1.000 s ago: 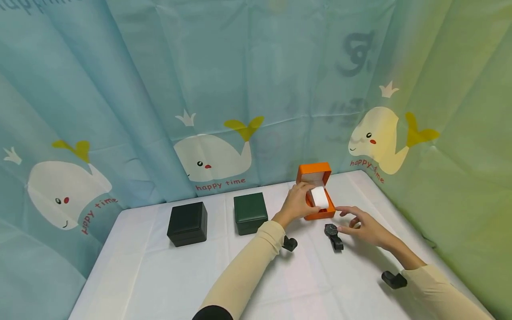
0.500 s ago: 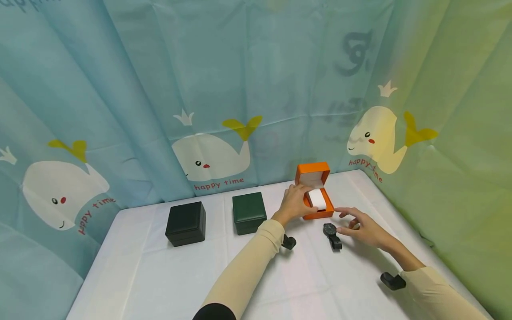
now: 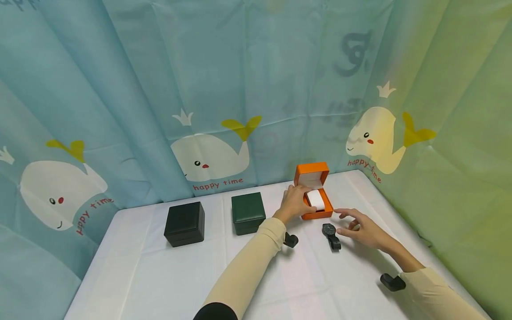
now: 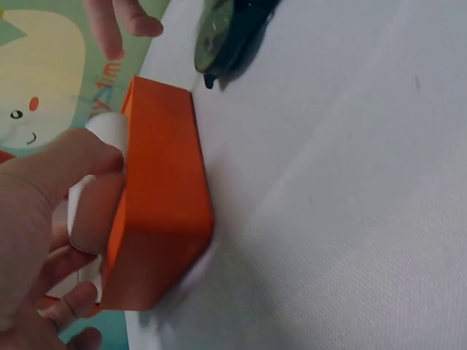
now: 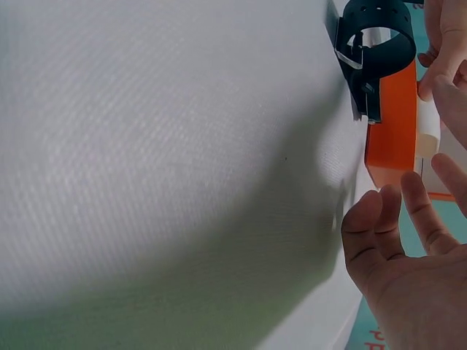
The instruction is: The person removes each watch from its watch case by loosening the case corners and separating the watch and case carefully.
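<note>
An open orange watch box (image 3: 317,216) stands at the back right with its lid raised. Inside it sits a white watch cushion (image 3: 317,200), sunk partly below the box walls. My left hand (image 3: 295,202) pinches this cushion (image 4: 109,131) between thumb and fingers, reaching over the box's left side. My right hand (image 3: 363,229) hovers with relaxed fingers, index tip right at the box's front right corner. Close to its thumb lies a black watch (image 3: 330,230) on the white cloth. In the right wrist view, the watch strap (image 5: 376,13) forms a closed loop.
A closed green box (image 3: 248,213) stands left of the orange one. Further left is a closed black box (image 3: 185,223). A curtain (image 3: 276,89) printed with whales hangs behind the white-covered table (image 3: 192,284) and along its right side.
The white cushion has gone down from a raised, tilted pose into the orange box, my left hand lowering slightly with it. My right hand stays nearly still. The view shifts slightly.
</note>
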A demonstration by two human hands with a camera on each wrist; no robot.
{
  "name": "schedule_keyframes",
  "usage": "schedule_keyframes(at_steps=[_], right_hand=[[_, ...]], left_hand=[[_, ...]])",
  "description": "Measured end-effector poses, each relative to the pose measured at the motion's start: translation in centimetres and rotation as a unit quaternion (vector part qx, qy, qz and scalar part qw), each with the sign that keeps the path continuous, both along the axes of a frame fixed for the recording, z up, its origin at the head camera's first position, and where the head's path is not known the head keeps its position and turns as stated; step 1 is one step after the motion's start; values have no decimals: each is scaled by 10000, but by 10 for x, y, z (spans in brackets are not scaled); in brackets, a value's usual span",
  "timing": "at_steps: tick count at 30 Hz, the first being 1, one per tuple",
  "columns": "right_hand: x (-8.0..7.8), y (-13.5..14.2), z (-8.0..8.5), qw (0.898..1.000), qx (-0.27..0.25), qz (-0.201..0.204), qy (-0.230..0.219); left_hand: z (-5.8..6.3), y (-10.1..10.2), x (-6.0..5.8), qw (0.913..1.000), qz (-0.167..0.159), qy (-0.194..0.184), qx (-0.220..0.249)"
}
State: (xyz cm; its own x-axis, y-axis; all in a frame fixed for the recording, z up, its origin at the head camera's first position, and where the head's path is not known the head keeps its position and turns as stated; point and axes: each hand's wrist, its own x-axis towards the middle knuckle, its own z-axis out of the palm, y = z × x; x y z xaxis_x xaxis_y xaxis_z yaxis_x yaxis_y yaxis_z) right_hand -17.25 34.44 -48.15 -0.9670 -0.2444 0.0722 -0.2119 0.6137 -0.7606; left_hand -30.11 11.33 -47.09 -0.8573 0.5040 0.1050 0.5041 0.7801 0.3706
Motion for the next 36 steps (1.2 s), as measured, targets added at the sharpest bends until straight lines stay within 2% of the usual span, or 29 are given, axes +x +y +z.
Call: schedule_keyframes(at_steps=[8,25,36], right_hand=[[1,1,1,10000,-22,13,84],[0,2,0,9999,59,-12,100],[-2,0,-3,9997,140,26,212]], left_hand=[[5,6,5,9995,213,-118,-206],[1,8,3,9990,396,-203,45],[0,7,5,9993,374,-58,55]])
